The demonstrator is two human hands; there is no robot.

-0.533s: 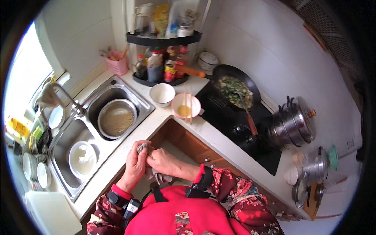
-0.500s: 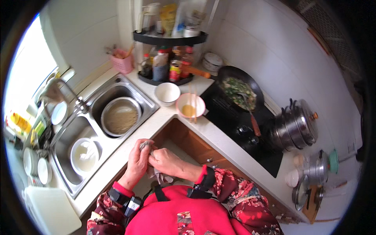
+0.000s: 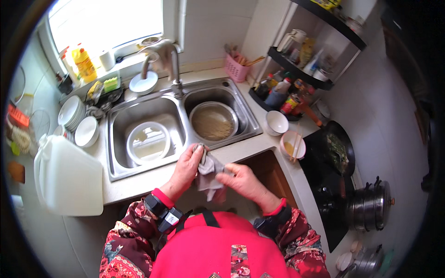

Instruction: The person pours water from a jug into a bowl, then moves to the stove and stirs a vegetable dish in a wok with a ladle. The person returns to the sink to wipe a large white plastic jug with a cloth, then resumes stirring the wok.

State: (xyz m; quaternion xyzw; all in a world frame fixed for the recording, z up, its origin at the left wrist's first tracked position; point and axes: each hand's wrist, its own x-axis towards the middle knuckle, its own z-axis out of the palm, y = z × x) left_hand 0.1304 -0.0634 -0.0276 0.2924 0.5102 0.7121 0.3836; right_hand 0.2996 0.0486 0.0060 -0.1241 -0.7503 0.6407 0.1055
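Note:
Bunched in my left hand [image 3: 186, 166] is a greyish cloth [image 3: 211, 180], which hangs down in front of the counter edge. My left fingers are closed round its upper end. My right hand [image 3: 245, 181] is at the cloth's right side, its half-curled fingertips blurred against the fabric, so its grip is unclear. Beyond my hands is a double steel sink [image 3: 184, 139]. A white round basin [image 3: 149, 141] with some liquid sits in the left bowl. In the right bowl, a metal basin [image 3: 214, 121] holds cloudy water with a brownish layer.
A white bowl [image 3: 276, 123] and a pink bowl [image 3: 293, 144] with chopsticks across it stand right of the sink. Farther right are a wok [image 3: 338, 148] with green food and a stacked steamer pot [image 3: 371, 206]. A pale plastic container [image 3: 69, 178] stands left.
My view has swung left, toward the sink and window. My hands, close together on the cloth before, have moved apart; the cloth now hangs more spread out from my left hand.

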